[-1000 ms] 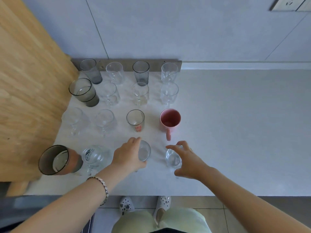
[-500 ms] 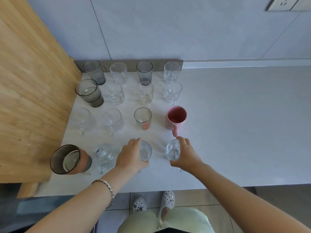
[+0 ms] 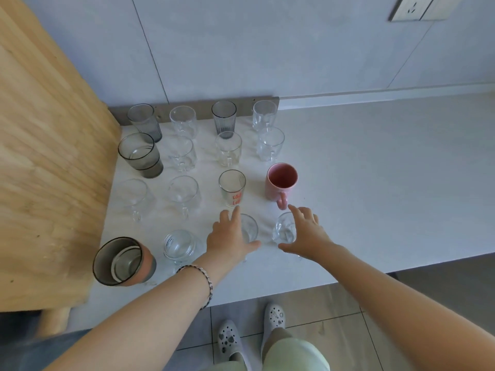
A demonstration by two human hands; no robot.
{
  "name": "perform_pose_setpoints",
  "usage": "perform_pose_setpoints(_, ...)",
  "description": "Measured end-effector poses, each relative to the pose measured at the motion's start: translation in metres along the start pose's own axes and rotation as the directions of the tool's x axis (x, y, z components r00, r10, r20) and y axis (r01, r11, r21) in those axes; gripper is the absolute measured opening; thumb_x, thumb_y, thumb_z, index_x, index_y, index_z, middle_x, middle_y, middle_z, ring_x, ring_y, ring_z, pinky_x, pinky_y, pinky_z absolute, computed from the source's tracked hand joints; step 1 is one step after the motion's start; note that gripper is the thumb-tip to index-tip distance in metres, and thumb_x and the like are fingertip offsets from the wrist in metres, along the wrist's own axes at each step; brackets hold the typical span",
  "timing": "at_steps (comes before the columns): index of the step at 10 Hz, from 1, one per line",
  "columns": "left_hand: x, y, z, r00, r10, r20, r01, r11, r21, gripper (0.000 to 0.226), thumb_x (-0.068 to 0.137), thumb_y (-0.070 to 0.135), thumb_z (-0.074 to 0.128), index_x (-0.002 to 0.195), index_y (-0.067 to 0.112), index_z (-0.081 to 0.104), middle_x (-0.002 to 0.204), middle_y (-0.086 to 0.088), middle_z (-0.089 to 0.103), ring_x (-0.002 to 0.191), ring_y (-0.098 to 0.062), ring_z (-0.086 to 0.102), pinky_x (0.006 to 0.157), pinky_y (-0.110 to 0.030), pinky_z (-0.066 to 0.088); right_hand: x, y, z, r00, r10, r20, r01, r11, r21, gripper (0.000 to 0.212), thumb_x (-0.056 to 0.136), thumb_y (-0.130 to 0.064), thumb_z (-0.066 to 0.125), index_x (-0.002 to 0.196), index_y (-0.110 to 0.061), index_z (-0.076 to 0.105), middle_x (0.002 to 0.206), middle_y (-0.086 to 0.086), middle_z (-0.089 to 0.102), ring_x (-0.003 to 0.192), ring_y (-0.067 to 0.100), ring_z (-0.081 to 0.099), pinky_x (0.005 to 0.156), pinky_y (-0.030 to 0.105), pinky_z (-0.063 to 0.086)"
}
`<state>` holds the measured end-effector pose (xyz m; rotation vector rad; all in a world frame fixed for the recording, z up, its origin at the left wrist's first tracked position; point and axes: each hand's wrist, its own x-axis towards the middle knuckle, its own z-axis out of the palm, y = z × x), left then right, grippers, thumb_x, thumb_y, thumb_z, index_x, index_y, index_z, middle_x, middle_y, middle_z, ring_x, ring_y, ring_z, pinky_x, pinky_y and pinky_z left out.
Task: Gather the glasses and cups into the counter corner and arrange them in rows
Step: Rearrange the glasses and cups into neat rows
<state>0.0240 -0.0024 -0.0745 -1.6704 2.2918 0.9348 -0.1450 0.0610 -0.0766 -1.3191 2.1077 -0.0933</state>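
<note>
Both hands had slid their small clear glasses [image 3: 250, 227] [image 3: 285, 231] inward; left hand [image 3: 227, 236] and right hand [image 3: 308, 234] cupped them loosely, finishing the tabletop's front row; next, release.

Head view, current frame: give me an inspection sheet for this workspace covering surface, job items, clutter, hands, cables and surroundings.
Surface: pale counter, bare to the right of the glassware.
Job's things: glasses and cups stand upright in four rows of four by the wooden panel; the pink mug ends the third row, and a dark tumbler with an orange band starts the front row.
Clutter: nothing seen.
Hands: left hand wraps a small clear glass; right hand wraps another clear glass. Both glasses look to rest on the counter.
Cables: nothing seen.
Surroundings: grey tiled wall, wall socket top right, tiled floor below.
</note>
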Motion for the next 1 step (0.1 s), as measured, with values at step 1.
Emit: perform_pose_setpoints(1, -0.0038, 0.0051, -0.0169, 0.988, 0.089, -0.125, -0.084, 0.996, 0.042, 0.068, 0.087, 0.043, 0.055, 0.145, 0.02, 0.027, 0.142, -0.007, 0.037, 0.125, -0.03, 0.045, 0.097, -0.04, 0.041, -0.0034, -0.0069, -0.0154, 0.998, -0.037, -0.044, 0.034, 0.998, -0.058, 0.057, 0.086, -0.03, 0.06, 0.139, -0.02, 0.041, 0.14, 0.003, 0.041, 0.131, 0.023, 0.036, 0.108, 0.033, 0.035)
